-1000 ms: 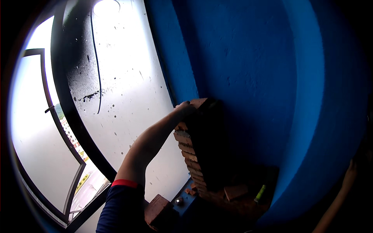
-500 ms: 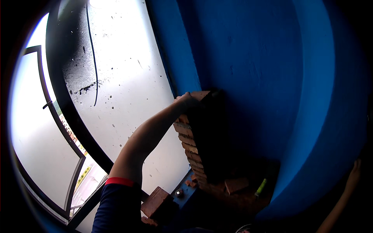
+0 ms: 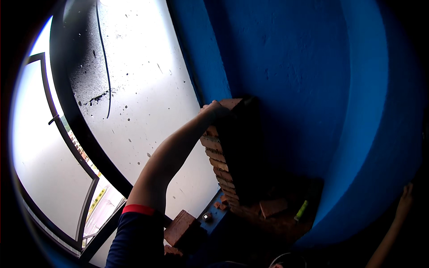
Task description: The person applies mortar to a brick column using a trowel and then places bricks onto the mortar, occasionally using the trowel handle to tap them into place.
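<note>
Saw the left hand (image 3: 213,108) at the head of a brick stack (image 3: 219,158), set against the left end of the top brick (image 3: 231,103), with the forearm reaching up from a dark blue sleeve (image 3: 134,236) with a red cuff. Could not tell the left fingers' exact grip, for deep shadow over the brick's right side. Placed that top brick at the summit of the stack, near the blue wall (image 3: 286,67) and beside the speckled white panel (image 3: 138,134). Found the right hand (image 3: 405,196) well apart, raised at the far right rim, with fingers pointing upward; could not tell spread from pressed together (too dim out there for a fair reading). Noted uneven courses down the lit side of the stack. Logged one loose brick (image 3: 273,207) near the stack's foot, with a yellow-green object (image 3: 302,211) to its right. Nearer in, recorded a tilted brick (image 3: 180,228) by the sleeve, then a small dark round item (image 3: 207,217) on a blue ledge (image 3: 217,218), and reddish fragments (image 3: 221,205) close to the stack. Marked an opened window pane (image 3: 44,147) at far left, dark-framed.
</note>
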Motion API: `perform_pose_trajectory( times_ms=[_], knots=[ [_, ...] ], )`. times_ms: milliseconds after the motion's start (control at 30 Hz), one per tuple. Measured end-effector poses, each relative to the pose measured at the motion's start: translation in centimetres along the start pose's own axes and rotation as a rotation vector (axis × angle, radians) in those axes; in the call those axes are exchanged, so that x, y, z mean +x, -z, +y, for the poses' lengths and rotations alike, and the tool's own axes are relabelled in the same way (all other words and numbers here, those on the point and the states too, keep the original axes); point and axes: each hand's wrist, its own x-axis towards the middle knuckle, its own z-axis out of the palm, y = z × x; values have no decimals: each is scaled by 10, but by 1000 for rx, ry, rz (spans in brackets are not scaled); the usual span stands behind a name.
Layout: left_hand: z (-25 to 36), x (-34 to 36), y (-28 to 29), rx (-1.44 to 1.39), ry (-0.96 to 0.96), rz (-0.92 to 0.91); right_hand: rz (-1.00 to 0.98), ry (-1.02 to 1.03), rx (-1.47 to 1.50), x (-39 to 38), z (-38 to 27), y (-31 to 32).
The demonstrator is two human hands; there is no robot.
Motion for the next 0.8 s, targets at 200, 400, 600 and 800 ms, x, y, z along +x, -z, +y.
perform_pose_trajectory(
  times_ms=[200,400,600,800],
  knots=[
    [19,-6,16,-118,16,16,-94,-485,220,-142,90,-24],
    [38,-89,81,-799,337,322,-210,-869,342,-220,133,-41],
    [32,-193,54,-1729,-260,408,-797,-1027,205,-198,145,15],
    [116,-249,-84,-2274,-820,242,-1081,-707,194,-176,170,-78]
  ],
)
